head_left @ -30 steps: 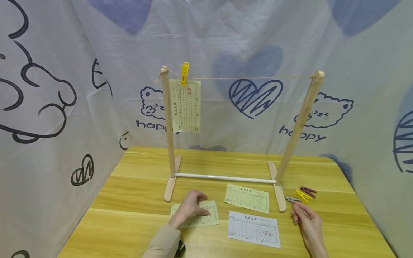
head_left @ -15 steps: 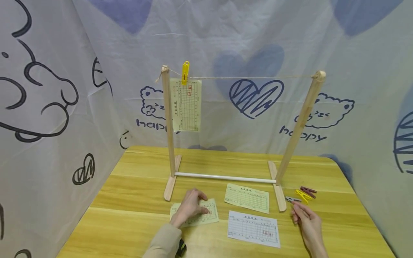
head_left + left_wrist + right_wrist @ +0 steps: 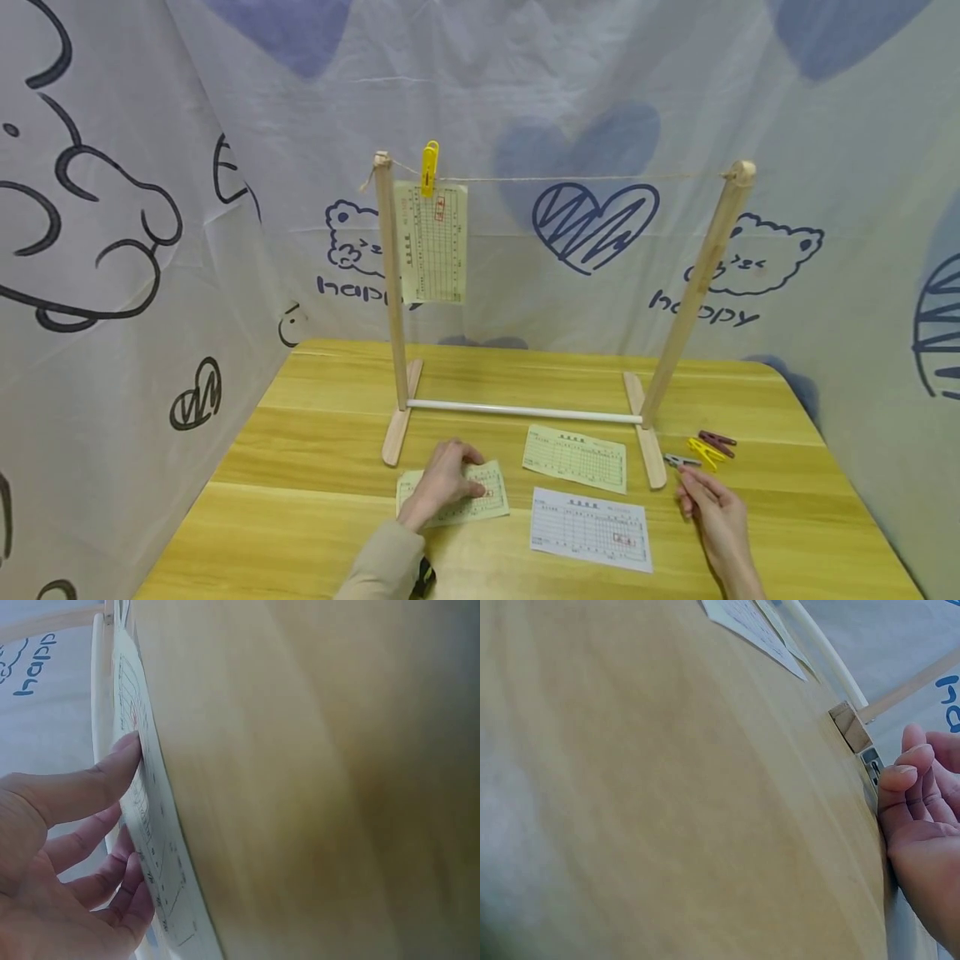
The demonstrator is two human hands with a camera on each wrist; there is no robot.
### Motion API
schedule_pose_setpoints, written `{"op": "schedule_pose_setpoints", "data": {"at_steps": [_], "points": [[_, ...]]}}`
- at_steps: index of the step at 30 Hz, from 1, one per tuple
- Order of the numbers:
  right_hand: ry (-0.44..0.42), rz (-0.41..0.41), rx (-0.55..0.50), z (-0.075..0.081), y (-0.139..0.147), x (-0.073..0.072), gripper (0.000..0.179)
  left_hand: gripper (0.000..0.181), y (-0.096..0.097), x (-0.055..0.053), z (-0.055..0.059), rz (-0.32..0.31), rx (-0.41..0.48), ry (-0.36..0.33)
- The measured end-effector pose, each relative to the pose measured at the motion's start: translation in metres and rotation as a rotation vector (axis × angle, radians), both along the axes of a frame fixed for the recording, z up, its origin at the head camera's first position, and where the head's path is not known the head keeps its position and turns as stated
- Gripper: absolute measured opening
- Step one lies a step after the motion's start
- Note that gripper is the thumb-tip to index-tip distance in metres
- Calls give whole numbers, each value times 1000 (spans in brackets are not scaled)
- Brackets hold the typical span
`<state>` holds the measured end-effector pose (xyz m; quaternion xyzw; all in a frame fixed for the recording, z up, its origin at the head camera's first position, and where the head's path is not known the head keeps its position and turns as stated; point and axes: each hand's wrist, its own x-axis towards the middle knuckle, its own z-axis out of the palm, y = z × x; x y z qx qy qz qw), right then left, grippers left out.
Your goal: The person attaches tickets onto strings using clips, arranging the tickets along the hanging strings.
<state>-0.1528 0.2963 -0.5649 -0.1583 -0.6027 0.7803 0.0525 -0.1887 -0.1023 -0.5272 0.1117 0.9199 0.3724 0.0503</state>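
My left hand [image 3: 447,483] rests over a pale yellow-green printed slip [image 3: 491,500] lying on the table. In the left wrist view its thumb touches the slip's face, and the other fingers bend loosely towards the slip's edge. At the right, my right hand [image 3: 712,512] has thumb and forefinger together at the near end of a grey clothespin [image 3: 678,460]. The right wrist view shows the clothespin [image 3: 871,763] partly hidden behind curled fingers. A yellow clothespin [image 3: 707,454] and a dark red one [image 3: 717,443] lie just beyond.
A wooden frame, with a right post [image 3: 693,300] and string [image 3: 570,178], stands at the back. A yellow clothespin [image 3: 430,169] holds a printed slip [image 3: 435,250] on the string. Another yellow-green slip [image 3: 575,460] and a white slip [image 3: 590,531] lie between the hands.
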Motion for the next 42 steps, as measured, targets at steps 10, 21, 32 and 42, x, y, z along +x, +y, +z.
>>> {"op": "schedule_pose_setpoints", "data": {"at_steps": [10,21,32,42], "points": [[25,22,7,0,0,1,17,45,-2,-2,2,14,67,-88],[-13,8,21,2,-1,-1,14,13,-7,-13,1,22,156,-98],[-98,-237,235,6,9,-11,15,17,-12,-20,-4,14,184,-163],[-107,-223,453,2,8,-9,36,18,-12,-22,-5,47,219,-204]]}}
